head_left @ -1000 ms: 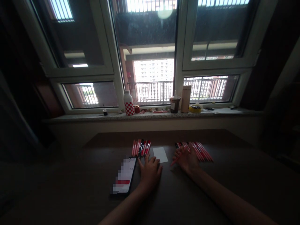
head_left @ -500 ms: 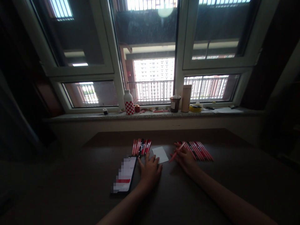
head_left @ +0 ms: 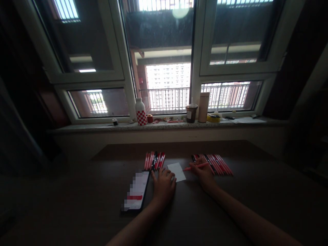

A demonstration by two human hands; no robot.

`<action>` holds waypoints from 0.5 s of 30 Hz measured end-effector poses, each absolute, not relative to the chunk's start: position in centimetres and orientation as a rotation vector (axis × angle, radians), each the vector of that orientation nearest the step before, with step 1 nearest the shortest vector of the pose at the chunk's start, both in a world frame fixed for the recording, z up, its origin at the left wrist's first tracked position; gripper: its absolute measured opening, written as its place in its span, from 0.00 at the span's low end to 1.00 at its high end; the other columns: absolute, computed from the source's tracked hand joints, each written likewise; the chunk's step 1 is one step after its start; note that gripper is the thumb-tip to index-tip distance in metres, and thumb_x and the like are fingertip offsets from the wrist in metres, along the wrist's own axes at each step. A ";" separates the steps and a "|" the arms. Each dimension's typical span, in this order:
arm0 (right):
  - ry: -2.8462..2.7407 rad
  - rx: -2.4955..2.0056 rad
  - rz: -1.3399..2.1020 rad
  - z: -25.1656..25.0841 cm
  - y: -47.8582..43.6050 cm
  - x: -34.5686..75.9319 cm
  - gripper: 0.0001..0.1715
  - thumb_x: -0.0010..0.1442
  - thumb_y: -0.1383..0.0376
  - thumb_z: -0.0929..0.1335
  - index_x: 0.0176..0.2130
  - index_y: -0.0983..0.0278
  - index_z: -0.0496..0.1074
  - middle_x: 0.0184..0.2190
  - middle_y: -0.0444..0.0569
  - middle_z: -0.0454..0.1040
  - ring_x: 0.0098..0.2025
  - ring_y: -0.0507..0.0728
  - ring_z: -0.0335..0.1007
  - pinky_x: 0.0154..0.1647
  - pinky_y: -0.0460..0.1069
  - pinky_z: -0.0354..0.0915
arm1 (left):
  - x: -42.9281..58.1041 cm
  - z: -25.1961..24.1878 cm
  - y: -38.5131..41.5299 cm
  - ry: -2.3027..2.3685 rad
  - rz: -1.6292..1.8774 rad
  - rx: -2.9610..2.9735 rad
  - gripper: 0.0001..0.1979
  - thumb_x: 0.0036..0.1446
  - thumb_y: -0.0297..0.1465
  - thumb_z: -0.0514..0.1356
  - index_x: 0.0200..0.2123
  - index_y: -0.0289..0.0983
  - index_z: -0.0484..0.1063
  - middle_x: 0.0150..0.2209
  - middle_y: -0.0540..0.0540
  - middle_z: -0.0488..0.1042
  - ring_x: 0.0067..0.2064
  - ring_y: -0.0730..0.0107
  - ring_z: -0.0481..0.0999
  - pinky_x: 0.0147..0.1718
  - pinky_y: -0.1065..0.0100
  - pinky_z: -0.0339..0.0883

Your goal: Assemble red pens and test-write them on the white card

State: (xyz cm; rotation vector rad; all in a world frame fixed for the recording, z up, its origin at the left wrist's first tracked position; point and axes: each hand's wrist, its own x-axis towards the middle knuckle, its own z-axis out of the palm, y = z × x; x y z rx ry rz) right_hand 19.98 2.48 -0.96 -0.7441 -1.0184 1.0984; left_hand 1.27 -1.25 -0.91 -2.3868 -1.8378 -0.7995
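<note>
1. Biggest thing here: the window (head_left: 160, 32), bright in the middle, spanning the wall ahead.
2. Below it, the counter (head_left: 189, 212); its far edge runs straight across, with a strip of wall between it and the sill.
3. That windowsill (head_left: 166, 127) carries a checkered bottle (head_left: 141, 114), a cup (head_left: 191, 113) and a tall cylinder (head_left: 203, 107).
4. Now the hands! The left hand (head_left: 164, 184) is palm down, fingers apart, fingertips over the paper's near left edge. The right hand (head_left: 203, 175) is pinched together on a pen, and a gap of brown surface parts the two.
5. Two rows of pens flank the paper towards the far edge: the right row (head_left: 217, 165), partly behind the right hand, and the smaller left row (head_left: 154, 160).
6. The phone (head_left: 137, 191) sits close left of the left hand; tight room there.
7. The paper (head_left: 178, 172) lies between the rows, slightly askew.
8. And the held pink pen (head_left: 204, 164), tip right by the paper's right edge; touching, I can't tell.
</note>
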 end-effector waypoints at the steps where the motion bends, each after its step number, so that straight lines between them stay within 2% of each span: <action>1: -1.038 -0.762 1.079 -1.0 2.5 20.0 0.23 0.46 0.57 0.75 0.29 0.59 0.58 0.25 0.38 0.69 0.29 0.53 0.70 0.32 0.48 0.66 | 1.3 -0.9 -1.2 -1.849 -0.800 -2.382 0.11 0.59 0.35 0.52 0.43 0.45 0.71 0.51 0.48 0.71 0.60 0.56 0.58 0.59 0.34 0.30; 5: -1.121 -0.829 0.965 -1.3 2.6 20.1 0.20 0.47 0.54 0.74 0.29 0.60 0.62 0.26 0.40 0.69 0.30 0.53 0.69 0.32 0.48 0.65 | 1.3 -1.1 -1.1 -1.872 -0.750 -2.396 0.13 0.59 0.35 0.52 0.46 0.44 0.69 0.54 0.46 0.69 0.62 0.55 0.55 0.59 0.33 0.28; 10: -1.293 -0.964 0.811 -1.0 2.4 20.3 0.18 0.49 0.51 0.72 0.35 0.59 0.72 0.29 0.45 0.72 0.33 0.56 0.68 0.36 0.50 0.64 | 1.3 -0.9 -1.3 -1.851 -0.733 -2.407 0.13 0.60 0.35 0.51 0.45 0.46 0.70 0.52 0.48 0.71 0.62 0.55 0.56 0.59 0.33 0.27; 15: -1.401 -1.033 0.783 -0.8 2.1 20.4 0.20 0.52 0.47 0.69 0.36 0.58 0.77 0.40 0.50 0.76 0.45 0.62 0.69 0.48 0.56 0.62 | 1.3 -0.4 -1.6 -1.855 -0.704 -2.447 0.13 0.59 0.35 0.52 0.46 0.47 0.70 0.50 0.48 0.72 0.60 0.55 0.58 0.58 0.32 0.27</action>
